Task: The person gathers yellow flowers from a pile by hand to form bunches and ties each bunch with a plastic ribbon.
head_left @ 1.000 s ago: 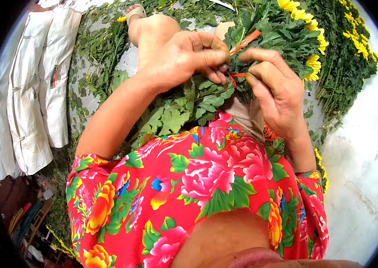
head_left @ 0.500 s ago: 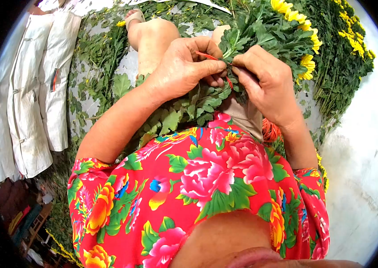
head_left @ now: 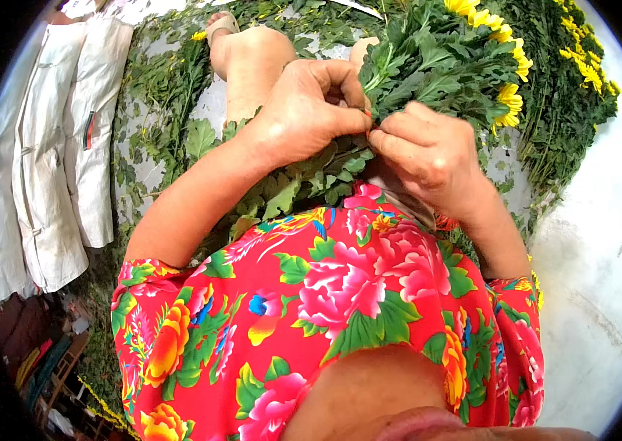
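Note:
A bunch of yellow chrysanthemums lies across my lap, its leafy stems running in under my fingers. My left hand is closed in a pinch at the stems, with a speck of red string showing at its fingertips. Fingertip to fingertip with it, my right hand is also pinched shut at the same string. Most of the string is hidden by the fingers. Green leaves hang below my left hand, over my lap.
More yellow chrysanthemums are heaped at the right, beside a pale floor. Loose leaves and stems cover the ground around my bare leg. White cloth covers stand at the left. A bit of red strands shows by my right wrist.
My right hand has turned and dropped slightly toward my body, its fingers meeting the left ones. The red string's ends, visible before, are now almost wholly covered.

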A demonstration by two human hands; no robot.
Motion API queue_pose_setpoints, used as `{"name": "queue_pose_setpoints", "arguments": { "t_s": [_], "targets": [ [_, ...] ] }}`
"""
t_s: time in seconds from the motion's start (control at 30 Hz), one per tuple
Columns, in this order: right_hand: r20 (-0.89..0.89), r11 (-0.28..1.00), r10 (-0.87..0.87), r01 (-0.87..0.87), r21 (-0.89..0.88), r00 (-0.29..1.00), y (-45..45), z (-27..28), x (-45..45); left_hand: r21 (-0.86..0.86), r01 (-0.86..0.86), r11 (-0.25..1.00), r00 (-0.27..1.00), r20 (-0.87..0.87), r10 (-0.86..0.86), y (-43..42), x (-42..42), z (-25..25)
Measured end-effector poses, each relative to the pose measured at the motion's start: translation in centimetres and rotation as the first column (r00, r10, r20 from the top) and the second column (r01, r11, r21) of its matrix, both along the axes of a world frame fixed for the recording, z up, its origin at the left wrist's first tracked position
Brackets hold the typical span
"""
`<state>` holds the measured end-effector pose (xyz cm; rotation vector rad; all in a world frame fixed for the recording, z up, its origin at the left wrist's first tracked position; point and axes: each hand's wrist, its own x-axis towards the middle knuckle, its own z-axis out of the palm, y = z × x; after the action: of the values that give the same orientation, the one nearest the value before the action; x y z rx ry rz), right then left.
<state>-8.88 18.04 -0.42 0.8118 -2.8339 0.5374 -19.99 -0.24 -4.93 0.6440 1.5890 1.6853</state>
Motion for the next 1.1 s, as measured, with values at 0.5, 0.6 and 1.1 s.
{"name": "queue_pose_setpoints", "arguments": {
  "t_s": [0.5, 0.6, 1.1],
  "targets": [
    [0.346, 0.911, 0.15, 0.006, -0.412, 0.926, 3.5, -1.6, -7.4, 0.264, -0.058, 0.963, -0.028, -0.964, 0.263, 1.0, -0.4, -0.2],
    [0.294, 0.869, 0.08, 0.078, -0.488, 0.952, 2.9, -1.6, -6.7, 0.271, -0.1, 0.957, -0.007, -0.963, 0.271, 0.7, -0.1, 0.0],
    [0.116, 0.932, -0.096, 0.13, -0.339, 0.989, 2.2, -2.2, -6.5, 0.072, -0.186, 0.98, -0.038, -0.997, 0.066, 0.1, 0.3, 0.3]
  ]
}}
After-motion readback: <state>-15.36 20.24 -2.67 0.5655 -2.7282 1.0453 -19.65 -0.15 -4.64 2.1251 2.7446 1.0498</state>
